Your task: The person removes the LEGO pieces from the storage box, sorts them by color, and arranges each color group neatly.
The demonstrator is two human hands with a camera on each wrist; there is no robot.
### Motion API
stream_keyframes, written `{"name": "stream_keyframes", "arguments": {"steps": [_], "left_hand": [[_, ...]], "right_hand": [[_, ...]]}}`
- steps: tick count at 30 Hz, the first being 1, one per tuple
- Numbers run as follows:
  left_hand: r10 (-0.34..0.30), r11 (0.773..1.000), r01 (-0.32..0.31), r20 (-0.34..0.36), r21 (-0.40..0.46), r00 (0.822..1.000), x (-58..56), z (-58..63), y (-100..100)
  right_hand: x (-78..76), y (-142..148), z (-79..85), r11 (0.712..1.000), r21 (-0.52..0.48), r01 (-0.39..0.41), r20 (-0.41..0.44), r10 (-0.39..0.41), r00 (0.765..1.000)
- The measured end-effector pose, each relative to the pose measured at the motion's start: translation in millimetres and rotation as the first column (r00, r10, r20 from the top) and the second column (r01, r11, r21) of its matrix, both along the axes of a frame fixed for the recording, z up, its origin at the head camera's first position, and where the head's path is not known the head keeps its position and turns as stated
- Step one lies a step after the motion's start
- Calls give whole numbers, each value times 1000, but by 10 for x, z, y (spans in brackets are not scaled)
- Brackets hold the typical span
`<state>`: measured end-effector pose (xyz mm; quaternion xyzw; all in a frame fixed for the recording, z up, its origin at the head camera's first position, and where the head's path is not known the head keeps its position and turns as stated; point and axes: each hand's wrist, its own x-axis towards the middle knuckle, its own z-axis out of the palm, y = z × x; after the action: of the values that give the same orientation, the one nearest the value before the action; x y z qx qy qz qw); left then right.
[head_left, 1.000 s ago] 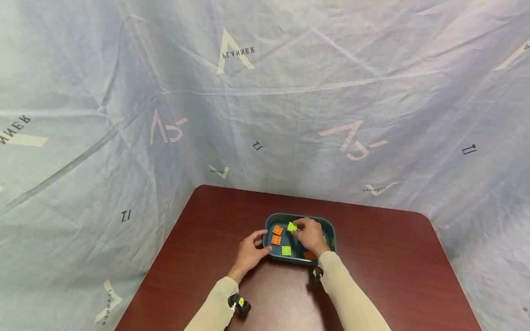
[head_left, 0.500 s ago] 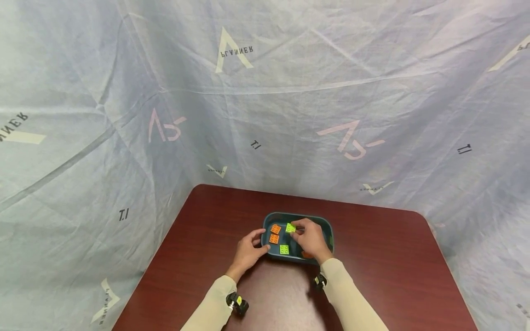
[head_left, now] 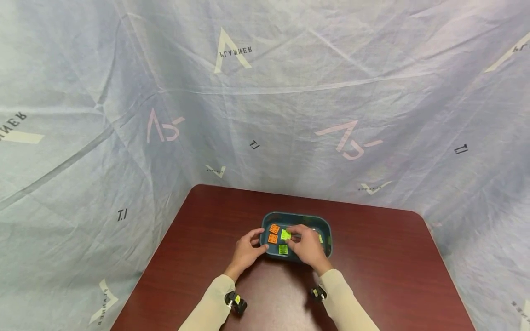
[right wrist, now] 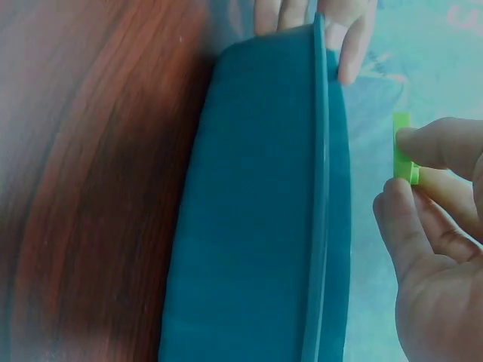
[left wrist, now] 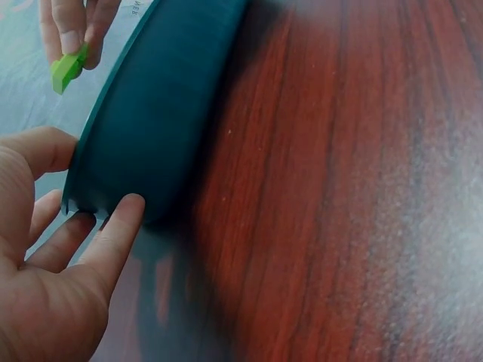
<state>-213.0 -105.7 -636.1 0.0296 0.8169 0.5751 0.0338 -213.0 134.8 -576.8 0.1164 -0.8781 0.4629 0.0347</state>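
A dark teal tray [head_left: 296, 214] stands on the table. My left hand [head_left: 245, 252] holds its left end, with the thumb and fingers about the rim and outer wall. My right hand [head_left: 308, 244] pinches a lime green toy building brick [head_left: 285, 234] above the tray; the right wrist view shows the same brick [right wrist: 402, 148] between fingertips and thumb. Two orange bricks [head_left: 272, 238] lie at the tray's left side. Near its front lies another green brick [head_left: 283, 249], in shadow. Right of my right hand, a further light green piece [head_left: 320, 238] shows in part. The hand hides the tray's middle.
The red-brown wooden table [head_left: 372, 262] extends around the tray. Behind and beside it hangs a grey printed cloth [head_left: 265, 115]. Each wrist carries a small black camera [head_left: 236, 302] below the hand.
My right hand has moved the lime green brick slightly left and toward me, just behind the front green brick. A light green piece at the tray's right now shows. My left hand stays at the rim.
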Motion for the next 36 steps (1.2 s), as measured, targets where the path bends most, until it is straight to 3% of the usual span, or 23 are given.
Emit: {"name": "stream_keyframes", "arguments": {"steps": [7,17,28,36], "left_hand": [[-9,1000,9,10,-2,1000,-5,2,3],[-19,1000,19,-1,0,1000,2,-3,5],[-23,1000,23,-15,20,1000,2,9,-5],[-24,999,24,1,25,1000,-1,-14,-11]], "right_hand": [[145,-76,27,999,-31,-20,-4,20,1000],[352,-199,-60,996,-60,-65,-49,62,997],[587,-332,-134,988,-63,-138,-18,137,990],[691,-404,-287,979,-54,-198,8,199,980]]}}
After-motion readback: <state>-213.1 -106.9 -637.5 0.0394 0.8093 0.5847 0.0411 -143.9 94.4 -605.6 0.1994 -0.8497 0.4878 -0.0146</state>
